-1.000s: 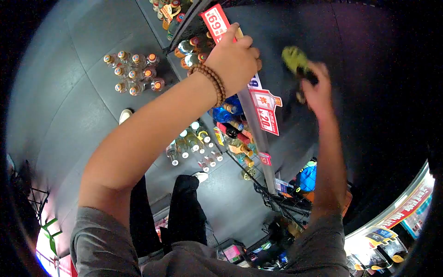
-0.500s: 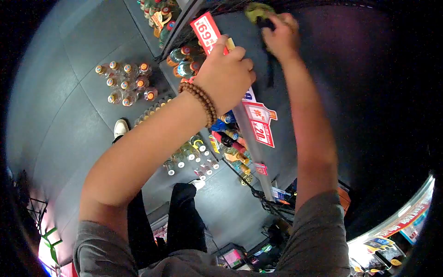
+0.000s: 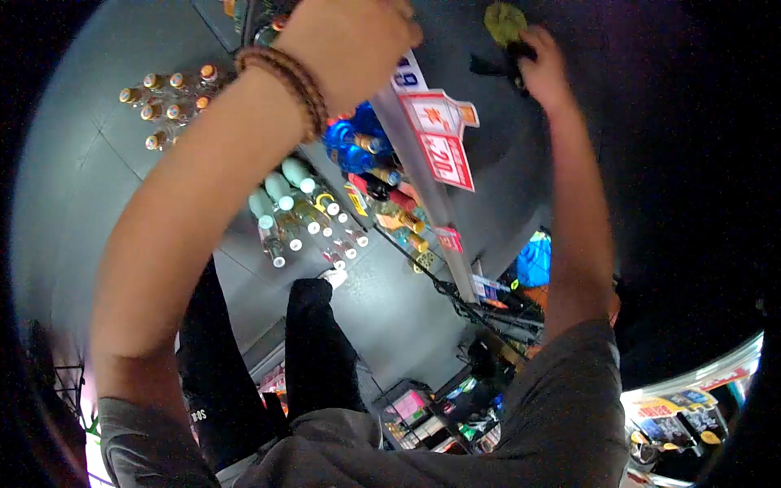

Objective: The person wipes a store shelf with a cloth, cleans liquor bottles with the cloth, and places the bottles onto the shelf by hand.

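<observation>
My left hand point(image 3: 358, 49), with a beaded bracelet on its wrist, reaches over the shelf's front edge at the top of the view. Its fingers are curled at the rail, and what they grip is partly hidden. My right hand point(image 3: 543, 67) is closed on a dark item with a yellow-green part point(image 3: 505, 23), above the dark shelf surface point(image 3: 504, 154). Price tags, one reading 20 point(image 3: 447, 159), hang along the grey rail point(image 3: 455, 220). Blue bottles point(image 3: 350, 146) stand below the rail.
Clear bottles with orange caps point(image 3: 173, 111) stand on the floor at the left. White-capped bottles point(image 3: 294, 226) stand nearer my legs. A blue item point(image 3: 534, 260) is at the right, and a black wire rack point(image 3: 488, 321) is below the shelf.
My left hand has moved up and left in view, and the shelf and bottles have shifted too. My right hand, still holding the dark and yellow-green item, has moved right and slightly down.
</observation>
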The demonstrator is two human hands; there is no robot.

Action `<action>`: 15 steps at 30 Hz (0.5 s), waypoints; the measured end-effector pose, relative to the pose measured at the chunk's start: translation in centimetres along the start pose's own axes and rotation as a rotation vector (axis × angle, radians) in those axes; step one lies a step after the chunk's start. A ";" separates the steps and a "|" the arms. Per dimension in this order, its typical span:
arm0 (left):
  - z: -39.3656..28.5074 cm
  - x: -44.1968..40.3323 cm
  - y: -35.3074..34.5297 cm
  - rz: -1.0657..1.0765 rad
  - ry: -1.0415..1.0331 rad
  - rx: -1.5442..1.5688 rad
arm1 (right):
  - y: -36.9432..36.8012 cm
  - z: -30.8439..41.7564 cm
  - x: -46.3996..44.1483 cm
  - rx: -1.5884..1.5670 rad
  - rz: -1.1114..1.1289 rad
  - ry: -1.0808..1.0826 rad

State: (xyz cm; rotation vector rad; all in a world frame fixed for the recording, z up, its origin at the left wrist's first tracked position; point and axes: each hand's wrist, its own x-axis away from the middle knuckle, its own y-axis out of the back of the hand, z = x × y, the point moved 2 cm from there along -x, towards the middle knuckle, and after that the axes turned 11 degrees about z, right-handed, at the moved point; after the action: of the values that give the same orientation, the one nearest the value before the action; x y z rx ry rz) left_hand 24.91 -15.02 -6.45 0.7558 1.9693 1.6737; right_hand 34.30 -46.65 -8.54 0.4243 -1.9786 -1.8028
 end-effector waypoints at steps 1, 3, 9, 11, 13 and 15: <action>0.1 -0.5 -1.0 -0.012 0.006 0.004 | -0.3 -0.6 3.2 -0.058 0.030 -0.057; -0.4 -0.4 -0.8 -0.004 0.019 -0.026 | -0.4 -1.4 9.7 -0.194 0.110 -0.178; -0.2 -0.9 -1.2 -0.044 0.041 -0.007 | -2.1 -2.8 26.9 -0.324 0.145 -0.582; -0.3 -0.9 -1.1 -0.032 0.043 -0.014 | -3.2 -3.5 31.3 -0.445 0.120 -0.672; -0.4 -0.7 -1.0 -0.054 0.030 -0.031 | -3.9 -4.3 34.8 -0.875 0.068 -0.703; -0.6 -0.6 -0.8 -0.037 0.039 -0.038 | -1.8 -3.0 34.3 -0.495 0.225 -0.769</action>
State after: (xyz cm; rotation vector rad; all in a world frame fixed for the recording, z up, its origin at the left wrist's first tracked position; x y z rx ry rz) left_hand 24.84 -15.98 -7.16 0.6734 1.9598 1.7117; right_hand 6.11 -66.45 -6.50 -0.7164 -1.7739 -2.4075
